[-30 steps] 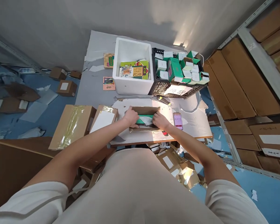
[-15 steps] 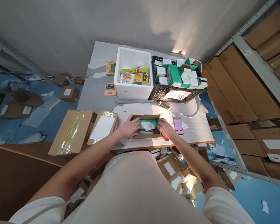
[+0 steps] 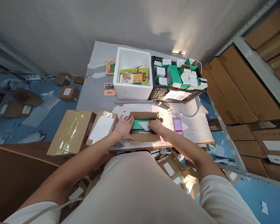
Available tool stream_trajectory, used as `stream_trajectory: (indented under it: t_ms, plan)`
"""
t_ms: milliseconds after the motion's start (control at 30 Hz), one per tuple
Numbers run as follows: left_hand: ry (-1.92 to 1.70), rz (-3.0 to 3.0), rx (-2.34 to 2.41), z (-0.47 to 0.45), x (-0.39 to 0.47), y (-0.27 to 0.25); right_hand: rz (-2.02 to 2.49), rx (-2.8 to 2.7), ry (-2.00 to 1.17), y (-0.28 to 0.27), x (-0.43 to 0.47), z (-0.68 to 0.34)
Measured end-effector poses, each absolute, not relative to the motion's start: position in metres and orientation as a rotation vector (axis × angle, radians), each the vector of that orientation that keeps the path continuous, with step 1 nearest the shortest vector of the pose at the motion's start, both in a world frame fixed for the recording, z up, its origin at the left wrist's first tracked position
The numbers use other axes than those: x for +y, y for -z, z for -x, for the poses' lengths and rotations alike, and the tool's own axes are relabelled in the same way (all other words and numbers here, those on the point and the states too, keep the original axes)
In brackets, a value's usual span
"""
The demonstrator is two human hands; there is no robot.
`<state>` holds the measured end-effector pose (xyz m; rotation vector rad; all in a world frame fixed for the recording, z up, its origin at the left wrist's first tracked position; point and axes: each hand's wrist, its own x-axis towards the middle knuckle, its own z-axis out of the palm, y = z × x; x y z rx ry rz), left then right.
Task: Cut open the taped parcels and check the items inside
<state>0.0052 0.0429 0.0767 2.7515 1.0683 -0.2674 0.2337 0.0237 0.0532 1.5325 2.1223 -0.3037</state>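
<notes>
Seemingly under adjustment, a green box [image 3: 137, 124] lies in an open cardboard carton [image 3: 146, 137], left hand [image 3: 124, 127] spread wide against its left end, right hand [image 3: 156, 126] curled at the right, any hold hidden; the next move calls for a steady carton.

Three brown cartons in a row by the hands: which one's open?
The rightmost carton, between left hand and right hand: a green box shows inside it. The large taped carton and the white-labelled carton are closed.
</notes>
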Motion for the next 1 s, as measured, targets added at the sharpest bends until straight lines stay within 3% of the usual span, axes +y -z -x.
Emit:
stream_trajectory:
  t_ms: [400,700,867,1000]
  plan:
    - [0.293,-2.607,1.285,0.002,0.038,-0.068,-1.645,2.124,0.186,-0.013,0.019,-0.228]
    - [0.282,-2.557,1.318,0.006,0.033,-0.063,-1.599,2.348,0.345,-0.055,0.022,-0.252]
    - [0.254,-2.549,1.338,0.004,0.035,-0.052,-1.966,2.681,0.659,-0.07,0.016,-0.271]
    - [0.127,-2.577,1.35,0.009,0.029,-0.05,-2.179,2.755,0.584,-0.058,0.01,-0.257]
